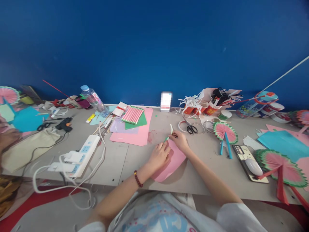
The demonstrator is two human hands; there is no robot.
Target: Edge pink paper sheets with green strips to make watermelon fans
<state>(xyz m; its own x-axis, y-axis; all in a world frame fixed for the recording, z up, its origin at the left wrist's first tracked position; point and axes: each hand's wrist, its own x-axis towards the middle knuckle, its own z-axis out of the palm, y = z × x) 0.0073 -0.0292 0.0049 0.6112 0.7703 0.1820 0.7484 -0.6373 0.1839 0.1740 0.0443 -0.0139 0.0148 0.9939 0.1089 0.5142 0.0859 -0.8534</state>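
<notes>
A pink paper sheet lies on the grey table right in front of me. My left hand rests on its upper left part with fingers curled, pressing the paper down. My right hand is at the sheet's top edge, fingers pinched on a thin white strip that curls upward, with a bit of green beside it. A beaded bracelet is on my left wrist.
Black scissors and tape rings lie just right of my hands. Pink and green paper fans and a phone sit at the right. A white power strip, a glue gun, a water bottle and stacked coloured paper are at the left.
</notes>
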